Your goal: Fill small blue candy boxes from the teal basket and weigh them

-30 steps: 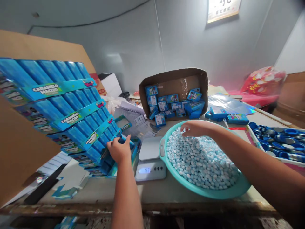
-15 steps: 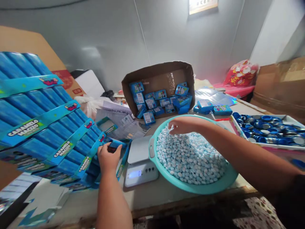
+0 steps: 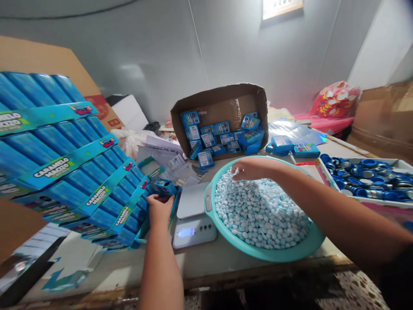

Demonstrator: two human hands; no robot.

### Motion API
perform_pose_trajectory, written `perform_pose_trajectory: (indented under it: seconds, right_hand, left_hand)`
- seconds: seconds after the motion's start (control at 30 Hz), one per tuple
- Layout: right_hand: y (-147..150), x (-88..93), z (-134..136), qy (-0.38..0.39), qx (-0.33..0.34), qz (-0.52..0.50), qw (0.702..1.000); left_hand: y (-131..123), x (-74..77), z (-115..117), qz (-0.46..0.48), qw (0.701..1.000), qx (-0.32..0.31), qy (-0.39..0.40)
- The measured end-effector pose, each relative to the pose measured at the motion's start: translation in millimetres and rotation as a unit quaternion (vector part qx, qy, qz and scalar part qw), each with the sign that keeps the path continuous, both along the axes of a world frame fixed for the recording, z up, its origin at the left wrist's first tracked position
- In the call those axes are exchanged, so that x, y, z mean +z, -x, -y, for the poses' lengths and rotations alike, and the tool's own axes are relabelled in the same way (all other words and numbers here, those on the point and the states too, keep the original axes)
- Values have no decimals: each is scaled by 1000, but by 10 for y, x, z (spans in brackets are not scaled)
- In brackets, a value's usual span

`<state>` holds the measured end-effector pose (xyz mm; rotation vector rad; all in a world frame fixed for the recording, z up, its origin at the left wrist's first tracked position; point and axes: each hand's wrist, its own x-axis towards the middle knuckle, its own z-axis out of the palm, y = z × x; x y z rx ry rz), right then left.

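My left hand (image 3: pixel 159 207) grips a small blue box (image 3: pixel 165 187) at the bottom right end of a slanted stack of blue "Caramelo Macizo" display boxes (image 3: pixel 71 163). My right hand (image 3: pixel 250 168) reaches over a teal basin (image 3: pixel 274 253) heaped with small pale blue and white candies (image 3: pixel 258 213); its fingers are pinched together on several of the candies at the far edge of the heap. A small white digital scale (image 3: pixel 193 217) stands between the two hands, nothing on its platform, its display lit.
A tipped cardboard box (image 3: pixel 222 116) with several small blue packs stands behind the basin. A tray of blue caps (image 3: pixel 371 178) is at the right. Loose papers (image 3: pixel 167 159), a red bag (image 3: pixel 335 101) and cardboard sheets (image 3: pixel 41 60) ring the table.
My left hand has drawn a small blue box out of the end of the stack. The scale reading has dropped to 0. My right hand stays over the candies.
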<state>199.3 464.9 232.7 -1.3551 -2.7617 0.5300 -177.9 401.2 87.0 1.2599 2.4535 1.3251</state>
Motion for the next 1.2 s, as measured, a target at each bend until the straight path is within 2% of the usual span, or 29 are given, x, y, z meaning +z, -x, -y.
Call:
perform_pose_trajectory:
  seconds: [0.17, 0.37, 0.6, 0.8, 0.93, 1.03, 1.1, 1.13, 1.17, 1.2]
  right_hand:
    - [10, 50, 46, 8, 0, 5, 1000]
    - [33, 73, 74, 20, -3, 7, 1000]
    - [46, 73, 64, 28, 2, 7, 1000]
    - [5, 74, 27, 27, 2, 9, 1000]
    - [-30, 25, -42, 27, 16, 2, 1000]
    - [-42, 12, -56, 28, 17, 1, 999]
    - [-41, 9, -52, 28, 18, 4, 999]
    - [-39, 5, -51, 27, 20, 6, 999]
    - [-34, -1, -51, 26, 24, 9, 999]
    - [-27, -11, -52, 25, 28, 13, 999]
  left_hand:
    - [52, 59, 21, 3, 994, -71, 79]
    - [4, 30, 2, 31, 987, -134, 81]
    - [-15, 26, -33, 38, 991, -110, 66]
    - [-52, 127, 66, 13, 987, -132, 95]
    - [-79, 258, 79, -1, 991, -101, 91]
    - [-244, 457, 234, -20, 999, -41, 21]
    - [-473, 551, 530, -38, 997, 11, -69]
    - [-618, 553, 739, -46, 991, 39, -119]
    - [-777, 514, 976, -53, 979, 76, -182]
    - [-941, 432, 1228, -51, 940, 143, -305]
